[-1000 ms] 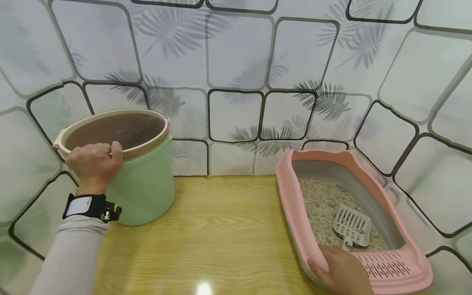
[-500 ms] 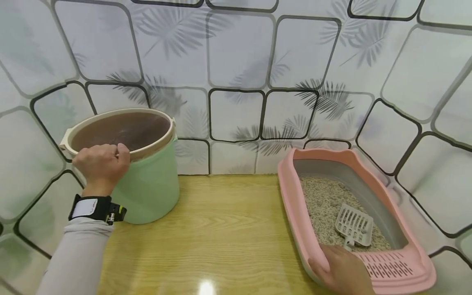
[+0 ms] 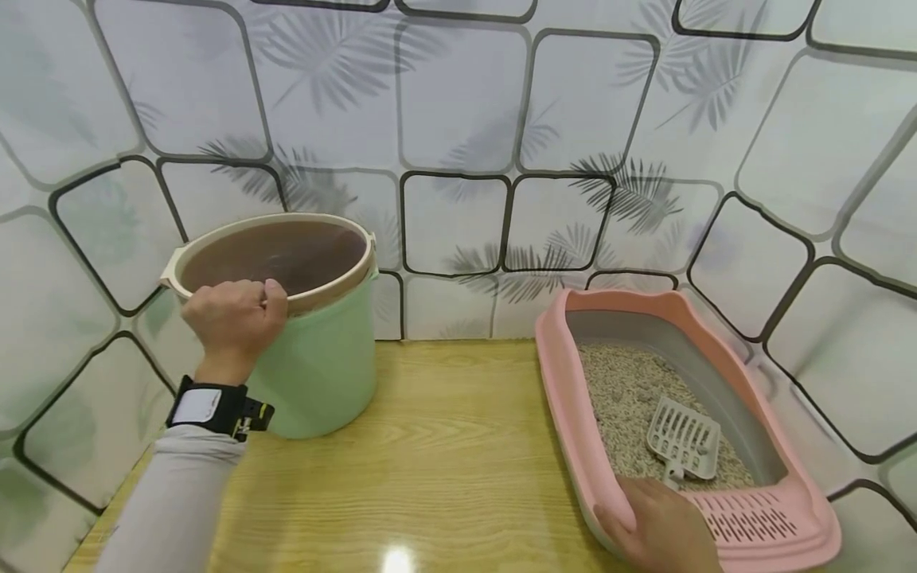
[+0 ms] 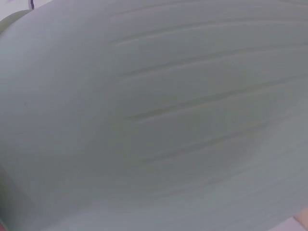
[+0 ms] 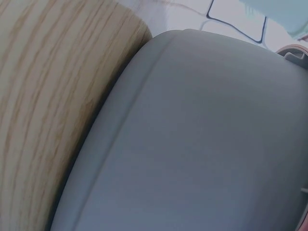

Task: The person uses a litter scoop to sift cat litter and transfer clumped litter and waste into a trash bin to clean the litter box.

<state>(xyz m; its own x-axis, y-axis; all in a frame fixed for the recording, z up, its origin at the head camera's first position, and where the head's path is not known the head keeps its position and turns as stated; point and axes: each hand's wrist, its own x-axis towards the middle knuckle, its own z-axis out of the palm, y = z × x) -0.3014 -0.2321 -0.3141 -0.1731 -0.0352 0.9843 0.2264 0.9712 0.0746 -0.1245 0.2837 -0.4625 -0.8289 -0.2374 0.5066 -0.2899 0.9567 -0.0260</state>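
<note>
A green bin [image 3: 322,374] with a cream rim [image 3: 337,296] stands at the left of the head view. My left hand [image 3: 232,318] grips the near side of that rim, its fingers curled over the edge. The bin's ribbed wall [image 4: 192,106] fills the left wrist view. At the right is a pink-rimmed litter box [image 3: 573,382] holding litter [image 3: 623,398] and a grey slotted litter scoop [image 3: 684,438]. My right hand [image 3: 662,525] holds the box's near-left rim, its fingers partly hidden. The box's grey outer side [image 5: 192,130] dominates the right wrist view.
Both containers rest on a wooden table [image 3: 444,446]. A wall covering [image 3: 458,103] with leaf and rounded-square patterns rises behind and on both sides. The litter box lies close to the right wall.
The bin and my left hand have shifted to the right, and more table shows at the far left. My right hand and the litter box have stayed in place.
</note>
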